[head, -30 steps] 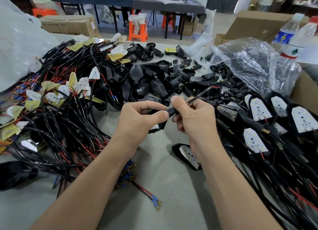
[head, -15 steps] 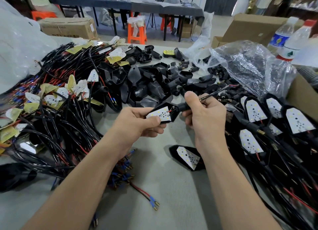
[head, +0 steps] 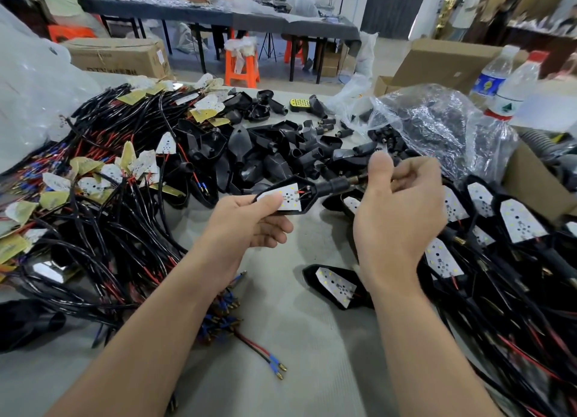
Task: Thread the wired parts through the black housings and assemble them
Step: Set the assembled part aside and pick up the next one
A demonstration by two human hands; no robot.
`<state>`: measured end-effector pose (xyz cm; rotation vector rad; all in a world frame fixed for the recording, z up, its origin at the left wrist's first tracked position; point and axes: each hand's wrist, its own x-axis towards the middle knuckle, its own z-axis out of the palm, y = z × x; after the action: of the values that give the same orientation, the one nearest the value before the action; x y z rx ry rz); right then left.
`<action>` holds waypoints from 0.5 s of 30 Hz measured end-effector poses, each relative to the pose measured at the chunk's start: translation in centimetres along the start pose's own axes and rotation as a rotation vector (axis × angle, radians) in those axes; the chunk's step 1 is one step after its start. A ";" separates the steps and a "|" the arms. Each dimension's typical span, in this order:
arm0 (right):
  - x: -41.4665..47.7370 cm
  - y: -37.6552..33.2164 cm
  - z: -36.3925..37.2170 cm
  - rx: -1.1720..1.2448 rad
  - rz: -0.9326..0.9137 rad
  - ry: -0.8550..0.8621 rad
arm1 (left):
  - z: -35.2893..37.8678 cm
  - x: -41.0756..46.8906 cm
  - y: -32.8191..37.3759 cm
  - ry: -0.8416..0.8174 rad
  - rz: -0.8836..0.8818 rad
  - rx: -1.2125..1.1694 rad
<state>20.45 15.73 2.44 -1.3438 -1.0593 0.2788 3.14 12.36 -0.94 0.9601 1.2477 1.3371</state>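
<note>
Bright, even indoor light casts soft shadows under the forearms on the grey table [head: 312, 338], glare glints off the clear plastic bag [head: 437, 126], and wide-angle edges bend and blur.

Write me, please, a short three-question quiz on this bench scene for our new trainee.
1. True or false: the left hand holds a black housing with a white LED board seated inside it.
2. Pick one: the fingers of the right hand pinch
A. the wire coming out of the housing's stem
B. a screwdriver
C. nothing at all
3. Fill the gap: the finished units, with boards already fitted, lie on the person's ____ side.

Key: 1 true; 2 A; 3 right.
</note>
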 end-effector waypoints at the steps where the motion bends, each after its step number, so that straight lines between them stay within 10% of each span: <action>1: 0.1 -0.4 -0.3 -0.036 -0.099 -0.010 | 0.0 -0.1 0.1 0.008 -0.006 -0.007; 5: 0.2 -1.4 -0.6 -0.324 -0.523 -0.431 | 0.2 -0.4 0.5 0.015 0.009 -0.027; 10: -0.7 0.2 -0.2 -0.406 -0.286 -0.787 | 0.3 -0.5 0.3 0.121 0.143 0.064; 15: -1.2 1.7 -0.2 -0.272 -0.285 -0.748 | 0.4 -0.2 0.2 0.172 0.127 0.048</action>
<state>20.62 15.22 0.39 -1.3287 -1.9532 0.4515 3.56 12.23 -0.63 0.9876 1.3725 1.5216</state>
